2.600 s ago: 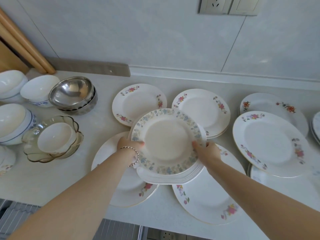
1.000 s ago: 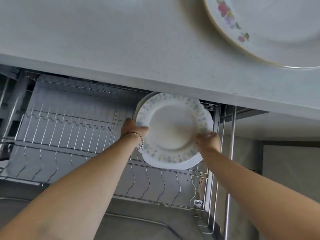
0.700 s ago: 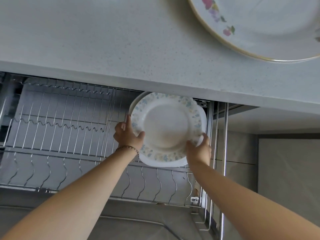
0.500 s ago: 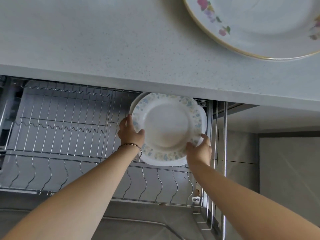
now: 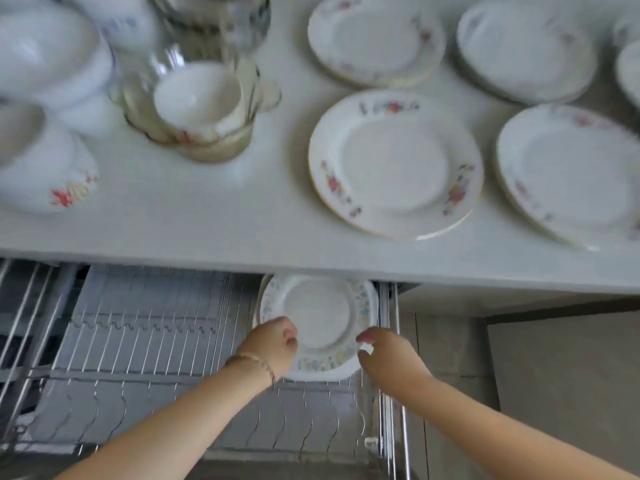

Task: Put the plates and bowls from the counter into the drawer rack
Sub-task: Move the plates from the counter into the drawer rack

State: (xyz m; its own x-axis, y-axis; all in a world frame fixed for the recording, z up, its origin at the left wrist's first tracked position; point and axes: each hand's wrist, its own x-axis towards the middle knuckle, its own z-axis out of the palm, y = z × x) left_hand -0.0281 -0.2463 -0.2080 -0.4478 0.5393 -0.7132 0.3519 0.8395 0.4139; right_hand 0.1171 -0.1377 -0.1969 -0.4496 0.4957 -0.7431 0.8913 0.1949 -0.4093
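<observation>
Stiff, breakable, likely slick plates (image 5: 318, 317) on edge in rack (image 5: 145, 341), heavy as a stack; left hand (image 5: 273, 348) and right hand (image 5: 388, 358) clamped on opposite lower rims, rightly.

Pale counter (image 5: 207, 220) with floral plates (image 5: 394, 164) right, stacked bowls (image 5: 197, 95) left.

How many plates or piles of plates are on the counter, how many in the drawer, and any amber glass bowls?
Plates or plate piles on the counter: 4, ignoring slivers at the right edge
Plate pile in the drawer rack: 1
Amber glass bowl: 1
Total: 6
</observation>
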